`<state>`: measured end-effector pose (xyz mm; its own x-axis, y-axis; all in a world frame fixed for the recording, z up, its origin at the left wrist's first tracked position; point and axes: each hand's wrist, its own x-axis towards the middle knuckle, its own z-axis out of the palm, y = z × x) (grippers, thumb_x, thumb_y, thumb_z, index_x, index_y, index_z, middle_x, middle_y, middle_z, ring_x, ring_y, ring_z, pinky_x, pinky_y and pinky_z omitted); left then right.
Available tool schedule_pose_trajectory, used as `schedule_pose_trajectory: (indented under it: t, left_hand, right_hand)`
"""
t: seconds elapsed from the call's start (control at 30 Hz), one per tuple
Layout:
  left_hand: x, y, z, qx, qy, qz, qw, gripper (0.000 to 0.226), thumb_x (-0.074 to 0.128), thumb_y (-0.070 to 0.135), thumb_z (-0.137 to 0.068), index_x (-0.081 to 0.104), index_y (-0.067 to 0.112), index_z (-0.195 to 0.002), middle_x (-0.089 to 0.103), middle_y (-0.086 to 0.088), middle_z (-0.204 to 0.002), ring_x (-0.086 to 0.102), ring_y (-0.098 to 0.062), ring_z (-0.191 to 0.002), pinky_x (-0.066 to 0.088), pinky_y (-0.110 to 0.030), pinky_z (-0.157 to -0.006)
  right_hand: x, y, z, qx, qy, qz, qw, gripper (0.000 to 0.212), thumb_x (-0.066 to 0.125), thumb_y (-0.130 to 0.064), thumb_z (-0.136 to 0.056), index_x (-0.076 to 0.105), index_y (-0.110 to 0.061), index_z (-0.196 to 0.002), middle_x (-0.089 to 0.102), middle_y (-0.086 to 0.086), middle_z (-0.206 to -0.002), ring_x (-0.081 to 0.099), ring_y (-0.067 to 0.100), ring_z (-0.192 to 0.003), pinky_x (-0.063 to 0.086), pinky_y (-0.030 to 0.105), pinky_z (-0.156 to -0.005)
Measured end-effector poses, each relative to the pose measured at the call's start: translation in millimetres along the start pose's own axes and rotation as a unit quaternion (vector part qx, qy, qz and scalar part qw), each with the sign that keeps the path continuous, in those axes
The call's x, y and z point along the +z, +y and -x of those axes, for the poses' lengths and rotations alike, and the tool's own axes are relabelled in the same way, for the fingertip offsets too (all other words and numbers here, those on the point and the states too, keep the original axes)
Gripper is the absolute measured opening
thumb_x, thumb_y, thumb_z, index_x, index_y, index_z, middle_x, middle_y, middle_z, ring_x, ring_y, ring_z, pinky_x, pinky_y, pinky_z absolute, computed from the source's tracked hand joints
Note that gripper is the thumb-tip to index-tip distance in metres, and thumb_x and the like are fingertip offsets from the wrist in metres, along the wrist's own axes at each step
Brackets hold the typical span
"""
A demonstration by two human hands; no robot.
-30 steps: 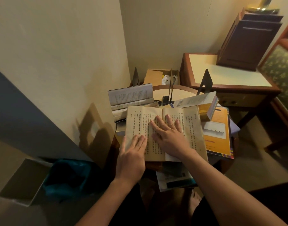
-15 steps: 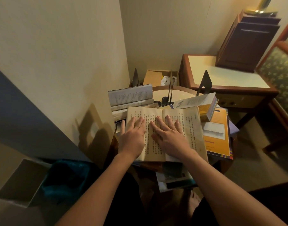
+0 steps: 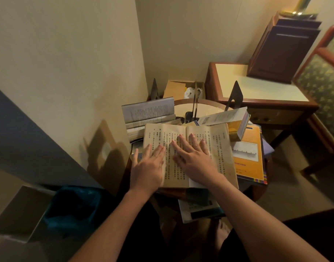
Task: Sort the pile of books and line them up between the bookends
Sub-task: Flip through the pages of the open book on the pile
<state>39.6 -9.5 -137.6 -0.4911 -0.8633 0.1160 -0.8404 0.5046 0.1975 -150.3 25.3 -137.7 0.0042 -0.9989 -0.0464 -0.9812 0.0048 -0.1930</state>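
In the corner by the wall, a small round counter (image 3: pixel 206 108) carries a messy pile of books. On top of the pile lies an open paperback (image 3: pixel 217 148) with yellowed pages of vertical print. Both hands are flat on it, fingers straight, gripping nothing. The left hand (image 3: pixel 146 167) presses the outer part of the left page, its thumb out past the edge. The right hand (image 3: pixel 195 160) lies across the gutter onto the right page. Behind the pile stand a wall-side bookend (image 3: pixel 154 89), a thin middle bookend (image 3: pixel 195 99) seen edge-on, and a right-hand bookend (image 3: pixel 236 95). No book stands lined up between them yet.

What worries me is the footing. The paperback's near edge seems to reach over the counter's rim, and a thin booklet (image 3: pixel 198 207) shows below it; whether that hangs or rests on something lower I cannot tell. A hasty closing of the paperback could drag the pile toward the person and spill it to the floor. The yellow book (image 3: pixel 236 127) sits tilted over the orange book (image 3: pixel 247 157), just beside the right page, and a nudge could tip it off. Pressed pages may also crease.
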Motion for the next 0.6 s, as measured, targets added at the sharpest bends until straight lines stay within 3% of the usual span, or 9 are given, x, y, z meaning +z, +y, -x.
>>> schedule_pose_trajectory:
  t: [0.1,0.23,0.43,0.6]
  left_hand:
    - [-5,-1,-37,-0.016,-0.002,-0.016,1.0,0.05,0.029,0.033,-0.107,0.021,0.034,-0.157,0.021,0.014,-0.163,0.013,-0.017,-0.154,0.004,-0.06,-0.122]
    - [-7,6,-56,-0.042,0.0,0.004,0.999,0.05,0.031,0.029,-0.107,0.025,0.03,-0.157,0.023,0.01,-0.164,0.01,-0.018,-0.154,0.003,-0.06,-0.122]
    - [14,16,3,-0.054,0.051,0.066,0.995,0.048,0.039,0.024,-0.105,0.035,0.026,-0.153,0.031,0.008,-0.159,0.019,-0.018,-0.152,0.012,-0.061,-0.122]
    - [27,14,42,-0.09,0.053,0.13,0.986,0.047,0.045,0.031,-0.104,0.038,0.035,-0.15,0.023,0.011,-0.161,0.009,-0.018,-0.154,0.012,-0.057,-0.123]
  right_hand:
    - [-1,0,-1,0.0,-0.001,-0.003,1.0,0.061,0.015,-0.061,-0.103,-0.002,-0.042,-0.158,-0.012,-0.008,-0.167,-0.024,0.029,-0.15,-0.01,0.058,-0.122]
    - [1,1,-2,0.003,-0.002,-0.004,1.0,0.06,0.014,-0.063,-0.103,-0.002,-0.044,-0.158,-0.011,-0.01,-0.167,-0.023,0.028,-0.15,-0.012,0.057,-0.122]
    - [6,2,-1,-0.001,0.012,0.01,1.0,0.06,0.016,-0.061,-0.103,-0.001,-0.043,-0.158,-0.012,-0.009,-0.167,-0.023,0.029,-0.15,-0.013,0.056,-0.121]
    - [7,3,0,-0.004,0.02,0.018,1.0,0.061,0.015,-0.061,-0.103,-0.003,-0.043,-0.158,-0.014,-0.009,-0.166,-0.024,0.03,-0.15,-0.015,0.056,-0.12]
